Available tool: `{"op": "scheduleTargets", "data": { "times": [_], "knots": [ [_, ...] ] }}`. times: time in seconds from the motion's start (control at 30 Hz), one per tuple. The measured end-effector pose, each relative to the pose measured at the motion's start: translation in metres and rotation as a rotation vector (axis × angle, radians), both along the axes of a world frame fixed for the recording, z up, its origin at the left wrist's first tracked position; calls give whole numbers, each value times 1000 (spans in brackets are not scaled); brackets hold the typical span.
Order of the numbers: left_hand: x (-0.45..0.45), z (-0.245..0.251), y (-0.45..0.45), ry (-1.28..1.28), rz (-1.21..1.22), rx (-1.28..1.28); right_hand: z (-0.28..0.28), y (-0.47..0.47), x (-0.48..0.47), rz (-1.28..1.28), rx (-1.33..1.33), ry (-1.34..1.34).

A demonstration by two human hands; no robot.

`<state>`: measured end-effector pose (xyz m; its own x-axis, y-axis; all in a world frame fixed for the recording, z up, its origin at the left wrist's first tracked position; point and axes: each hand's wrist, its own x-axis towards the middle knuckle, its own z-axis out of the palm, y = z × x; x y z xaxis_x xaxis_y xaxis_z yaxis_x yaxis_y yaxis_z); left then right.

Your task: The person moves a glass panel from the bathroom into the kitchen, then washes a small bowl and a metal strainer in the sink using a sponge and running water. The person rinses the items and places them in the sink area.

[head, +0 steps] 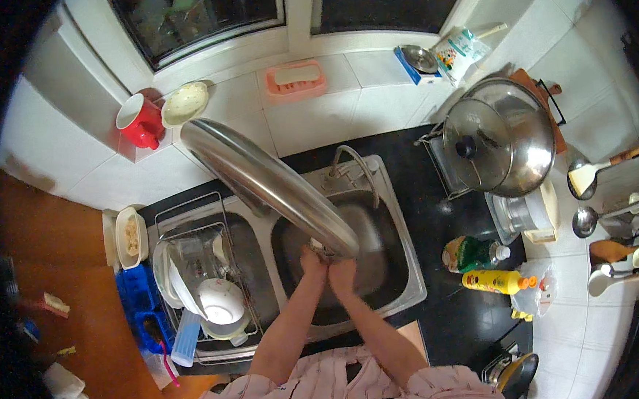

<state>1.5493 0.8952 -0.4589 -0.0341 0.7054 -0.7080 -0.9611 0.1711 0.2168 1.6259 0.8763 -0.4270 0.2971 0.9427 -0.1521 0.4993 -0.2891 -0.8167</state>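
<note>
Both hands are together over the right basin of a stainless steel double sink (418,281), under the end of a thick metal faucet spout (275,186). My left hand (313,264) and my right hand (342,275) nearly meet just below the spout's tip, which partly hides the fingers. A small pale or shiny thing shows at my left fingertips; whether it is held or part of the spout cannot be told. A thin curved tap (362,166) stands behind the basin.
A wire dish rack (224,205) with a white bowl (221,301) and other dishes sits over the left basin. On the right counter are a green bottle (473,253), a yellow bottle (492,282) and pot lids (529,132). A pink soap dish (295,94) sits on the sill.
</note>
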Motion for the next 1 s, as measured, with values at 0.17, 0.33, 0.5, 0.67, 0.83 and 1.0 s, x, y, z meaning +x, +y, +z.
{"op": "scheduleTargets", "data": {
  "times": [0.17, 0.33, 0.5, 0.67, 0.83, 1.0],
  "knots": [
    [-4, 24, -4, 209, -164, -55, -16, 13, 19, 33, -130, 60],
    [-27, 36, -5, 417, -545, -38, -21, 48, 59, 101, -596, 484],
    [-19, 42, 5, 578, -615, -226, 0, 37, 39, 190, 63, -7],
    [-26, 31, 4, -158, -658, -86, 28, 10, 33, 374, 304, -301],
    [-48, 31, -4, -140, -833, 75, 22, 20, 44, 455, -252, -84],
    [-23, 38, -5, 545, -813, 96, -8, 30, 52, 1257, -93, -649]
  ]
}}
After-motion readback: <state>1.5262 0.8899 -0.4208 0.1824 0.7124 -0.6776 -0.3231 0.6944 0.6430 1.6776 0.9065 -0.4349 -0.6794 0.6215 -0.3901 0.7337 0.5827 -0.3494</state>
